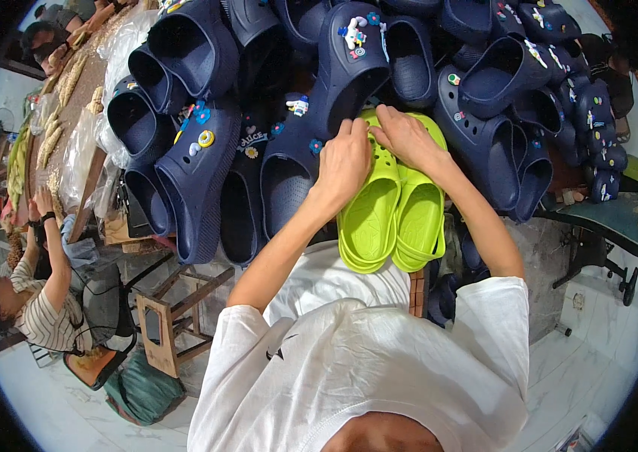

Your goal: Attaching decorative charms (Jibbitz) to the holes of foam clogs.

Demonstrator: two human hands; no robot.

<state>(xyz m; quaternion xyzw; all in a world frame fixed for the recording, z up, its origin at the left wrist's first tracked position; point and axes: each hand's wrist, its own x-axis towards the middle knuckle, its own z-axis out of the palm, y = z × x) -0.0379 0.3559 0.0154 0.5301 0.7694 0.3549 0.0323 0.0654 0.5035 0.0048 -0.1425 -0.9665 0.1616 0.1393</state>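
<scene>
Two lime green clogs, a left clog (368,215) and a right clog (419,218), lie side by side in front of me, heels toward my body. My left hand (345,162) is closed at the outer side of the left clog's toe. Bent over the toes, my right hand (407,137) has its thumb and fingertips drawn together close to my left fingers. Whatever small thing may be between the right fingertips is hidden. A navy clog (353,68) with colourful charms stands just beyond both hands.
Navy clogs, many with charms, are heaped around, including one at the left (202,166) and one at the right (477,128). A wooden stool (160,331) stands at lower left. Another person (51,301) works at the left table; an office chair (605,226) is at right.
</scene>
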